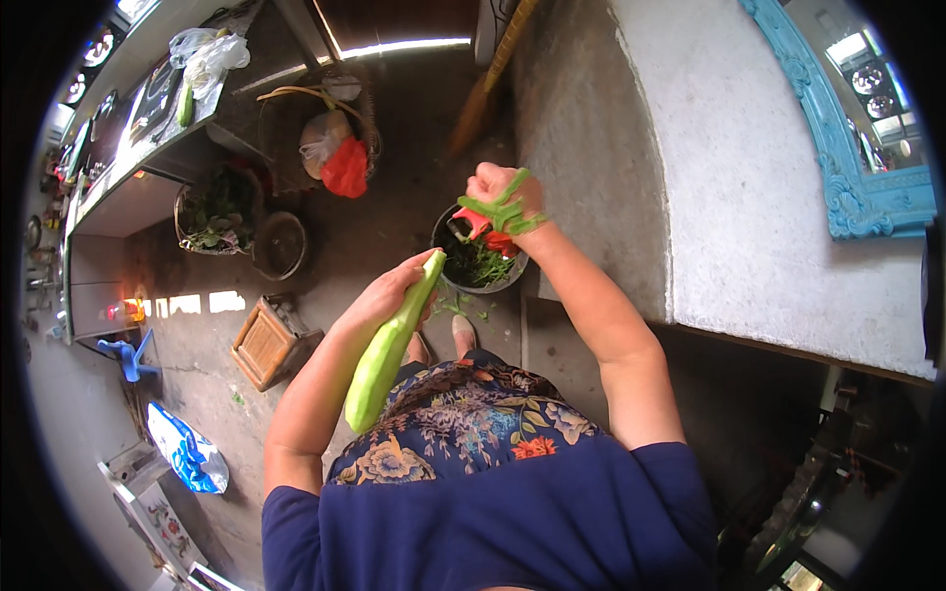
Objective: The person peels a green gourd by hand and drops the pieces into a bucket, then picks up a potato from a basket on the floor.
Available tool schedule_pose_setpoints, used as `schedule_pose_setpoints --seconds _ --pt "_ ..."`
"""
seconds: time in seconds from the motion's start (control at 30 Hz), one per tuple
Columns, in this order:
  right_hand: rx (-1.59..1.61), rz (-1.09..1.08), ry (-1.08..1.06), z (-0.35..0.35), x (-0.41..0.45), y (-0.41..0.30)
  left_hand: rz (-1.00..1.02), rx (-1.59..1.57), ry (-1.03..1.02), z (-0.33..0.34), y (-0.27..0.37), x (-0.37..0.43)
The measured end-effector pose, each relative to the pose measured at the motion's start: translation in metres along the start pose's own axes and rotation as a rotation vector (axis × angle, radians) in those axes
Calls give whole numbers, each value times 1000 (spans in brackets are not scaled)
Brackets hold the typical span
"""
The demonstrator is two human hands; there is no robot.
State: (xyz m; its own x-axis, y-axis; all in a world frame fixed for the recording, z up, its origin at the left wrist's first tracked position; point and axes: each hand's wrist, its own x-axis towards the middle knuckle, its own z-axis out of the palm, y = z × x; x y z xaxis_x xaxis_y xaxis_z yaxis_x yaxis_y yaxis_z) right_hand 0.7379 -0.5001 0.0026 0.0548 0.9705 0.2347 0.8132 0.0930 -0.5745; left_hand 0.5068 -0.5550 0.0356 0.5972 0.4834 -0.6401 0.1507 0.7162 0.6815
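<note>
My left hand point(395, 292) is closed around the upper part of a long, peeled pale green gourd point(384, 354), which slants down beside my forearm. Over a dark bucket point(488, 287) my right hand point(502, 188) is closed on a red-handled peeler point(471, 220); its blade is partly hidden. Strips of green peel point(506, 213) lie across the back of this hand and the wrist. Inside the bucket are green peelings point(479, 266) and something red point(501, 244). A few peel scraps point(458, 303) are on the floor between the bucket and my feet.
A wooden stool point(266, 343) stands at the left, near a round basin point(281, 246) and a basket of leafy greens point(218, 221). Farther off are a basket with bags point(373, 133) and a broom point(488, 89). At right, a pale counter point(739, 185) bears a blue-framed mirror point(850, 192).
</note>
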Motion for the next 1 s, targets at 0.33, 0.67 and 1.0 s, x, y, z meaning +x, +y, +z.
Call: schedule_pose_setpoints --seconds 0.33,0.67,1.0 --pt "194 49 -17 14 -10 -13 28 -317 -65 -4 -6 7" --pt "179 -226 -12 20 -38 -63 -174 -359 106 -13 -17 24" --pt "74 -145 -22 21 -29 -37 -164 -362 87 -3 -9 13"
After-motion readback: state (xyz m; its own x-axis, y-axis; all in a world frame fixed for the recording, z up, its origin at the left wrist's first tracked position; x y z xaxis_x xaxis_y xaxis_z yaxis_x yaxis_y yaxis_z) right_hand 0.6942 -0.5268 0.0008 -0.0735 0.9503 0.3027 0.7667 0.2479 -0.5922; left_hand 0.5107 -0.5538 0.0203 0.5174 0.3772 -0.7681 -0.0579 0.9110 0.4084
